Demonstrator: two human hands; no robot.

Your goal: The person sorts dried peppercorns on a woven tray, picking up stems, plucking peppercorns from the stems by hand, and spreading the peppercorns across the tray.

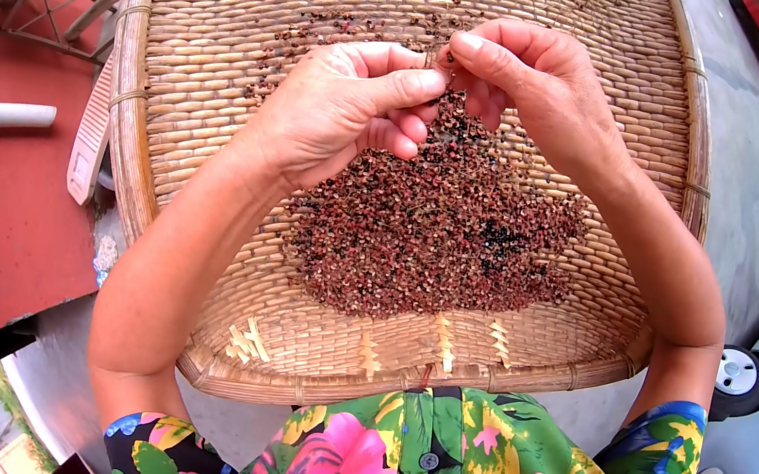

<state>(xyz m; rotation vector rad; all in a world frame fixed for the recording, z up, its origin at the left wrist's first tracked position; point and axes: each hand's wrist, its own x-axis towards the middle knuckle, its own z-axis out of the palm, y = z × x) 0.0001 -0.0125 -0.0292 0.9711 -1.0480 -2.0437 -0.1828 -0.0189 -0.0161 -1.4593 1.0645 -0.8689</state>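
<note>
- Tray (136, 58): shallow, woven of tan flat strips, with a thick cane rim bound at intervals; every place below is given from it.
- Heap of dried husks (434, 265): spread over the tray's middle and near half; mostly dull brick red and brown, speckled with tan and mixed with tiny black grains; rough, crumbly texture, thickest at the centre, ragged at the edges.
- Black patch (502, 239): within the heap, towards the tray's right side; dark grains gathered closely.
- Loose bits (332, 29): thinly strewn on the tray's far half, left of its centre; dark red and brown.
- Left hand (349, 110): above the tray's far half; thumb closed against the forefinger, other fingers curled.
- Right hand (540, 80): just beside it, over the same part of the tray; thumb and forefinger pinched together. What either hand grips is too small to tell.
- Pale splints (445, 343): several zigzag pieces in the weave along the tray's near edge.
- Flowered shirt (344, 472): just beyond the tray's near rim; green, pink and yellow.
</note>
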